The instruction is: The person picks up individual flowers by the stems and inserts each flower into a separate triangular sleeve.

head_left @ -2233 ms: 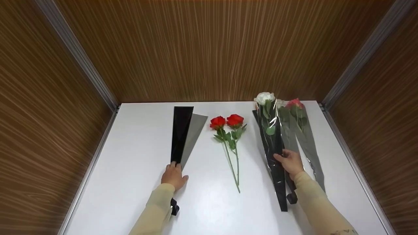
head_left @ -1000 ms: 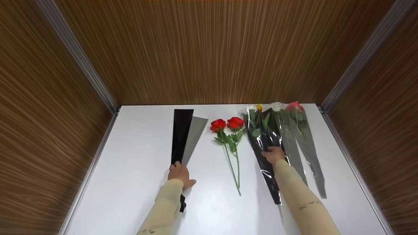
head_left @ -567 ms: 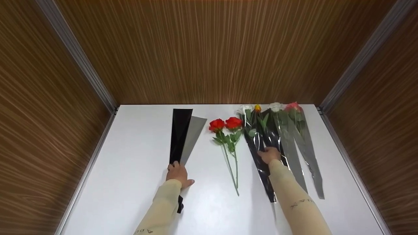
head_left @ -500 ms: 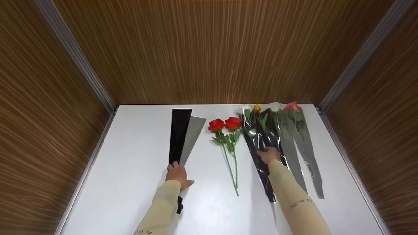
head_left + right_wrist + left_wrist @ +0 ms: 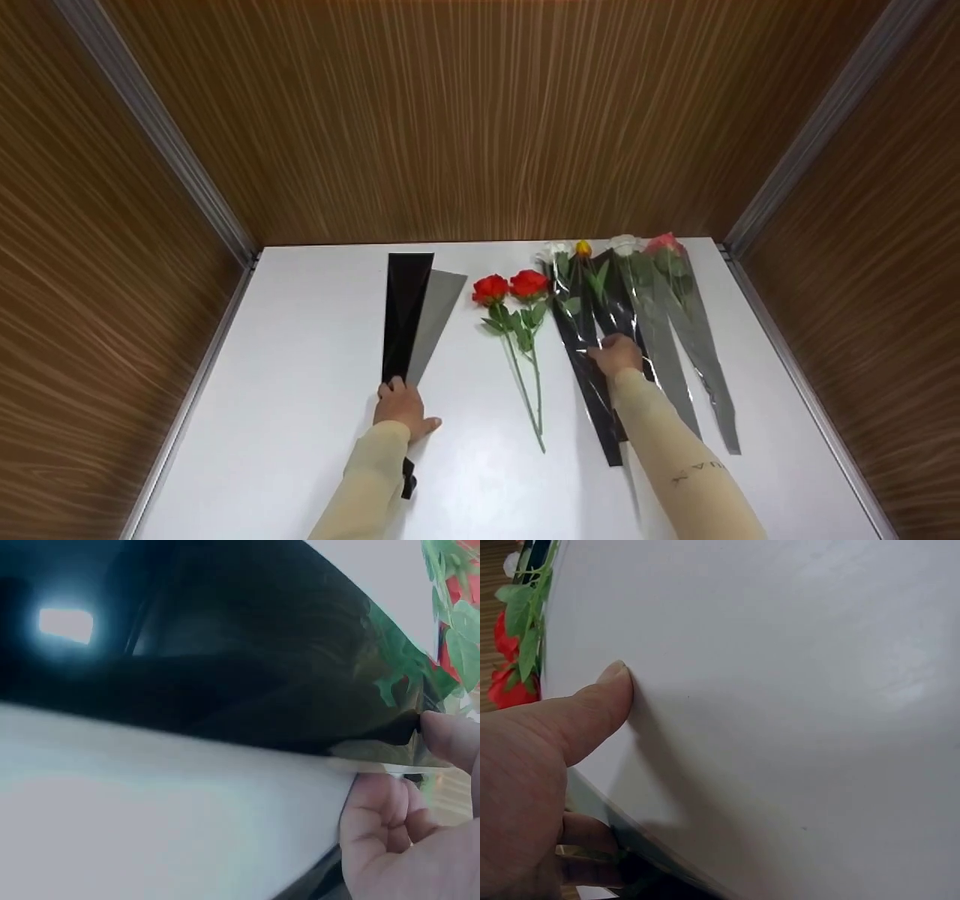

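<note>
In the head view my left hand (image 5: 401,409) lies on the lower end of a flat black flower sleeve (image 5: 407,315), thumb stretched out to the side. A grey flower sleeve (image 5: 442,304) fans out from under it. My right hand (image 5: 619,354) pinches the edge of a dark, shiny sleeve (image 5: 589,382) that wraps a white rose (image 5: 557,250); thumb and fingers meet at that edge in the right wrist view. Two loose red roses (image 5: 529,283) with bare stems lie between the hands. Beside the right hand, a yellow flower (image 5: 583,248) sits in another black sleeve.
Further right lie a white rose (image 5: 626,244) and a pink rose (image 5: 665,242), each in a grey sleeve. A small black object (image 5: 408,478) shows by the left forearm. Wood-grain panels (image 5: 480,120) enclose the white table (image 5: 315,337) at the back and sides.
My right hand has moved left and laid the wrapped white rose down beside the yellow flower, which was covered before. My left hand stays on the black sleeve.
</note>
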The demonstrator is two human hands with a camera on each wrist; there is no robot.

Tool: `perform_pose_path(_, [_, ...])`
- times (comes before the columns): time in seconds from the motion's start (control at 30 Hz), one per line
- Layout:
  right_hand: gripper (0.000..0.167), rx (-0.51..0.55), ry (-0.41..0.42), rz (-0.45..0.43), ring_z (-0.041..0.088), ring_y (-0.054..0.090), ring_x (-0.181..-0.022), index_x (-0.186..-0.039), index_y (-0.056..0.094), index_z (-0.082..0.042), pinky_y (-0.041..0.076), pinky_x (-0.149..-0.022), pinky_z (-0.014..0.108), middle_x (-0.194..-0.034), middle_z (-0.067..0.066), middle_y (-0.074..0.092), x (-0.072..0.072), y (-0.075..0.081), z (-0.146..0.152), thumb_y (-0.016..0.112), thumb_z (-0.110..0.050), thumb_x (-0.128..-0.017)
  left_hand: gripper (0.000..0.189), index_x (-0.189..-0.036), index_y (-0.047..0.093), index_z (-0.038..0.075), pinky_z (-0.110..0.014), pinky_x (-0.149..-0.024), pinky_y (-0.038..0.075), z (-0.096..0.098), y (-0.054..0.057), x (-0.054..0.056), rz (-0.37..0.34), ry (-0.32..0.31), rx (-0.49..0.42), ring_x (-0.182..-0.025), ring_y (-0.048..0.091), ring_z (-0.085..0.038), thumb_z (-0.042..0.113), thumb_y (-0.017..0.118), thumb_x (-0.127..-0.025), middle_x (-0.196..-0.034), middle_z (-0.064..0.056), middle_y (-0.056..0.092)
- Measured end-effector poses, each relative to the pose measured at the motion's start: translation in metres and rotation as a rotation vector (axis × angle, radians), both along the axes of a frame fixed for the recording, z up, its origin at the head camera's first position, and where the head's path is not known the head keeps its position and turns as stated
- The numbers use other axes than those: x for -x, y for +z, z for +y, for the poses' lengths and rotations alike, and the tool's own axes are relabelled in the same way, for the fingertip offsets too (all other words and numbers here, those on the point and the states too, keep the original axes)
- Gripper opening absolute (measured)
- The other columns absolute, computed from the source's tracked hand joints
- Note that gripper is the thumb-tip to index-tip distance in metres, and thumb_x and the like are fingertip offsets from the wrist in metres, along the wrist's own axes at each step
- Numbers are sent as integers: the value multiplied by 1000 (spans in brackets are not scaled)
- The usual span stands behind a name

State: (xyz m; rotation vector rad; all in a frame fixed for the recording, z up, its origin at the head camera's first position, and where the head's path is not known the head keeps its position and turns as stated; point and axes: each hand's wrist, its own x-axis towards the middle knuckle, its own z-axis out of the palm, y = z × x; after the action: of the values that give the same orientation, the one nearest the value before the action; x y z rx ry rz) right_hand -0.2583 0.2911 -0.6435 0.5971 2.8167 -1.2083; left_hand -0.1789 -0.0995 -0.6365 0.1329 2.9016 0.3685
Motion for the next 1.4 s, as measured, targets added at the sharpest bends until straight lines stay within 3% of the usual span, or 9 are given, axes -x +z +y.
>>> perform_pose_path(0.2, [43,30,-2,57,38,56,-106,-118,56,5,42,-93,48,-114,23,61,-4,8,-2,66,-23,-87,80,-128,49,-13,-52,-92,45,-2,3,3,-4,13,10,-120,37,-51,47,73,-82,-136,-35,35])
perform_pose_path(0.37, [36,79,-5,116,36,58,-103,-119,56,1,42,-91,47,-114,22,61,-10,22,-2,63,-20,-90,82,-125,50,-14,-51,-89,46,-3,3,6,9,-19,39,-114,41,-48,51,72,-81,-131,-34,39])
perform_pose_path(0.57, [29,45,29,180,32,58,-94,-110,60,1,44,-85,44,-101,17,62,-17,32,-3,64,-18,-88,82,-131,46,-13,-52,-93,43,-11,6,12,-20,18,-44,-118,40,-45,47,72,-81,-136,-31,39])
perform_pose_path(0.73, [26,43,58,190,27,56,-86,-107,63,-1,42,-77,39,-94,11,59,-22,34,-6,66,-17,-87,68,-128,50,-12,-52,-90,44,-22,6,15,41,41,-102,-115,45,-42,39,69,-87,-131,-27,46])
perform_pose_path(0.9, [24,75,87,168,25,54,-83,-108,63,-2,41,-72,35,-93,10,57,-25,34,-7,65,-17,-89,48,-114,59,-12,-50,-80,49,-30,-1,16,157,123,-178,-102,53,-39,28,68,-89,-112,-26,53])
perform_pose_path(1.0, [23,90,93,169,24,54,-82,-108,63,-2,42,-71,35,-92,10,58,-27,34,-7,65,-16,-90,48,-114,56,-14,-50,-76,50,-31,-5,15,197,198,-204,-99,53,-38,26,68,-89,-106,-26,53])
perform_pose_path(1.17, [21,80,98,182,23,54,-79,-105,64,-2,42,-69,34,-90,9,59,-31,34,-7,66,-16,-89,58,-119,49,-16,-52,-74,50,-29,-8,11,167,293,-185,-99,52,-41,32,66,-91,-104,-27,52])
perform_pose_path(1.4, [20,61,104,187,23,56,-80,-103,66,-2,43,-71,35,-89,8,62,-31,33,-9,67,-16,-88,57,-118,49,-15,-52,-75,48,-30,-19,10,129,345,-175,-99,51,-41,33,64,-91,-103,-27,51])
